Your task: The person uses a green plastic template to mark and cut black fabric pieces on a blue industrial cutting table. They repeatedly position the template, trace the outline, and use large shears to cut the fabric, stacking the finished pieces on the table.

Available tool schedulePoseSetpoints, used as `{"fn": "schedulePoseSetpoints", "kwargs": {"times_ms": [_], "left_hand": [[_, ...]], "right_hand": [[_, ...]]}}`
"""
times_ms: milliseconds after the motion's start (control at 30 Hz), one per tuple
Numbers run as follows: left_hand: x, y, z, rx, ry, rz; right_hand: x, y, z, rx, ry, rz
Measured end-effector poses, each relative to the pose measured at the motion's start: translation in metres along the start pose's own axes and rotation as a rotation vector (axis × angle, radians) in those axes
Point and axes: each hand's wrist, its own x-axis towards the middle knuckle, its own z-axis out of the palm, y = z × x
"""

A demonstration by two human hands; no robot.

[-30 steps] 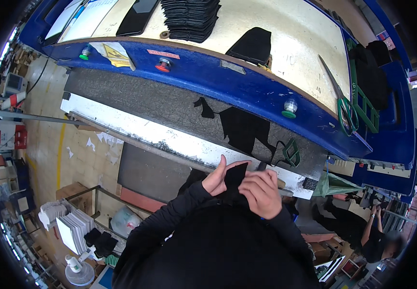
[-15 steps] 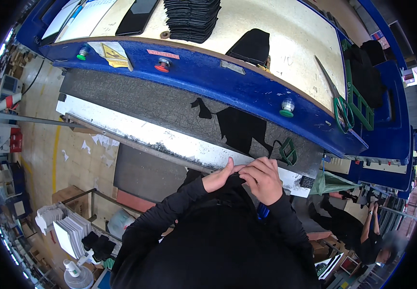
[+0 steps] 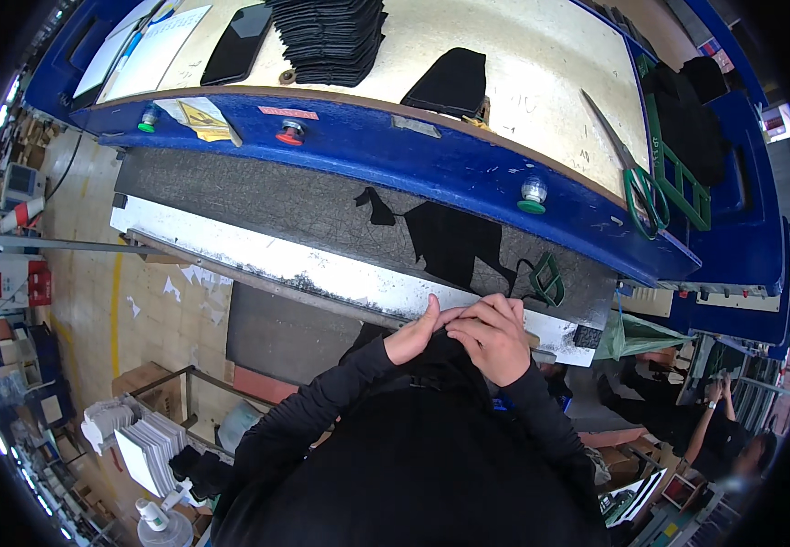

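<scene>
The right hand (image 3: 493, 343) pinches a black piece (image 3: 438, 347) just before the chest (image 3: 413, 456), beside the left hand (image 3: 410, 340) (thumb raised, its grip I can't tell), probably to steady it.

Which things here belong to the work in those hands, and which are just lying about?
Seemingly belonging: dark piece, mostly hidden, between left hand and right hand; perhaps the black stack.

Apparently lying about: dark phone, papers, green-handled scissors.
</scene>
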Motion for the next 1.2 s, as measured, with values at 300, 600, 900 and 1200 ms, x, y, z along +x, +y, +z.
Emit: {"fn": "schedulePoseSetpoints", "kwargs": {"times_ms": [300,600,900,1200], "left_hand": [[0.005,-0.012,0.007,-0.318,-0.038,-0.052],[0.010,-0.035,0.007,-0.274,-0.016,-0.010],[-0.005,-0.071,-0.084,1.509,0.613,0.019],[0.010,-0.094,-0.055,1.472,0.907,-0.237]], "right_hand": [[-0.017,0.015,0.012,0.022,0.074,0.030],[-0.034,0.056,0.021,0.418,-0.011,0.242],[-0.108,0.250,0.029,-0.292,0.090,0.710],[-0.055,0.211,0.025,-0.170,-0.008,0.366]]}}
